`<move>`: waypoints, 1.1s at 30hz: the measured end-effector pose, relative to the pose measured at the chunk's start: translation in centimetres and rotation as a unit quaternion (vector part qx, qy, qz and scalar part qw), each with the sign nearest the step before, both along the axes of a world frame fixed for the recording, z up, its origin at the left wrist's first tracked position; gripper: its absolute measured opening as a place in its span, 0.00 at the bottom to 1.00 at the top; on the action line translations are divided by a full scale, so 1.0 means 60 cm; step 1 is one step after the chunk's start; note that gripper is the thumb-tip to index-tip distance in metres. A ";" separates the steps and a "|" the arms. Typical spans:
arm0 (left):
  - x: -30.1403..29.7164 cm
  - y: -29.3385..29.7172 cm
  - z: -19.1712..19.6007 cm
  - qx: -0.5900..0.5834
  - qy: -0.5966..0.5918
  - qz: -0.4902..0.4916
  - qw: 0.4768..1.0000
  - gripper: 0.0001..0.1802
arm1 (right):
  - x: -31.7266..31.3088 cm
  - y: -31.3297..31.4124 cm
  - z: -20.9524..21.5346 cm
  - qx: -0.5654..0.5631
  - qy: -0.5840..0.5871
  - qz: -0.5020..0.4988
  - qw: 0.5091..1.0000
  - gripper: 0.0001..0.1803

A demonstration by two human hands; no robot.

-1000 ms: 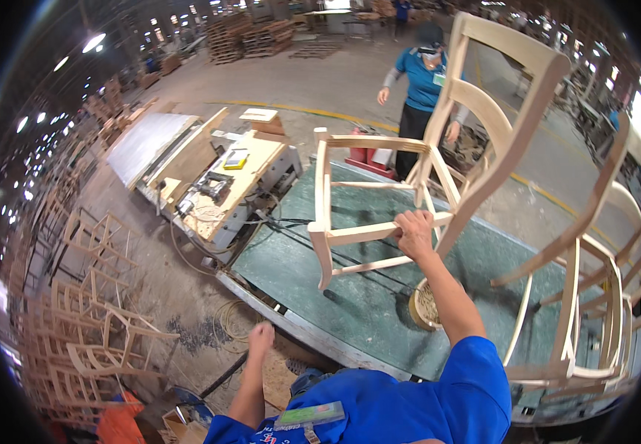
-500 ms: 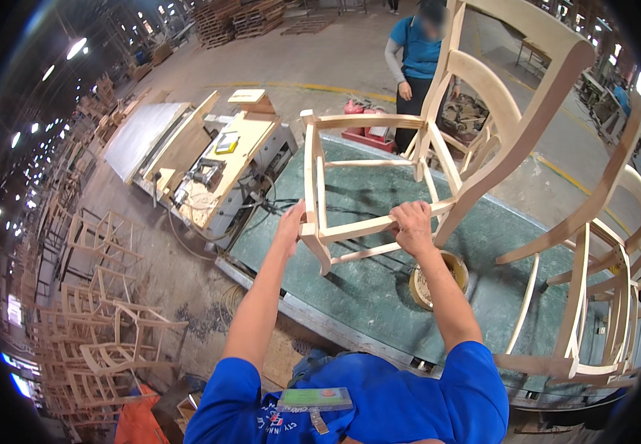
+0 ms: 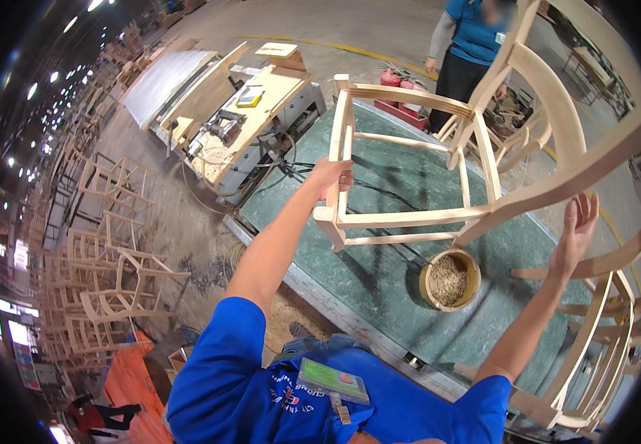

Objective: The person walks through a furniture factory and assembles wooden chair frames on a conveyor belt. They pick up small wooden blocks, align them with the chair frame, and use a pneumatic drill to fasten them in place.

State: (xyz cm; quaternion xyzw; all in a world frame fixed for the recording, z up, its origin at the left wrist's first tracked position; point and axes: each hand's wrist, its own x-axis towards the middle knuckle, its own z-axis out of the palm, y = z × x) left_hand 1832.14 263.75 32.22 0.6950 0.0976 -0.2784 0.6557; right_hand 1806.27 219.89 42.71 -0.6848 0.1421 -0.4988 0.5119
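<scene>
**Wooden chair frame held up over the green table**

Pale wood makes the chair frame point(image 3: 439, 185), which is tipped up in the air above the green table point(image 3: 379, 274). The left hand point(image 3: 333, 176) is closed around one leg of the frame. The right hand point(image 3: 578, 229) is open with its fingers spread, just beside the long curved back rail, and I cannot tell if it touches. A round bucket point(image 3: 450, 279) of small wood bits sits on the table under the frame. Another person in a blue shirt point(image 3: 476, 37) stands behind the table.

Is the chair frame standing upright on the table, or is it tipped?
Tipped: the chair frame leans, its back rail low at right, the left hand gripping one leg.
</scene>
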 end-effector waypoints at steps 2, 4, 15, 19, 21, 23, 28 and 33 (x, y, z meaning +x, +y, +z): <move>0.007 -0.017 -0.007 0.012 -0.021 -0.017 1.000 0.15 | 0.020 -0.061 0.014 -0.008 0.044 0.096 0.994 0.30; 0.007 -0.006 -0.018 0.022 -0.041 0.009 0.999 0.11 | 0.068 -0.047 0.016 0.072 -0.020 0.074 0.994 0.24; -0.102 0.070 -0.020 -0.005 -0.177 0.110 0.978 0.19 | 0.073 0.005 0.027 0.103 -0.090 -0.015 0.990 0.28; -0.165 0.143 0.024 -0.039 -0.201 0.153 0.967 0.20 | 0.034 0.080 0.069 0.120 -0.147 -0.024 0.982 0.26; -0.195 0.195 0.047 -0.062 -0.217 0.185 0.957 0.22 | 0.028 0.115 0.104 0.126 -0.156 0.017 0.979 0.25; -0.230 0.240 0.071 -0.053 -0.227 0.190 0.954 0.23 | 0.028 0.147 0.131 0.140 -0.164 0.041 0.976 0.24; -0.337 0.308 0.077 -0.073 -0.204 0.252 0.943 0.27 | 0.054 0.194 0.144 0.146 -0.162 0.136 0.967 0.23; -0.418 0.305 0.036 -0.104 -0.144 0.317 0.932 0.27 | 0.123 0.208 0.119 0.163 -0.115 0.167 0.966 0.23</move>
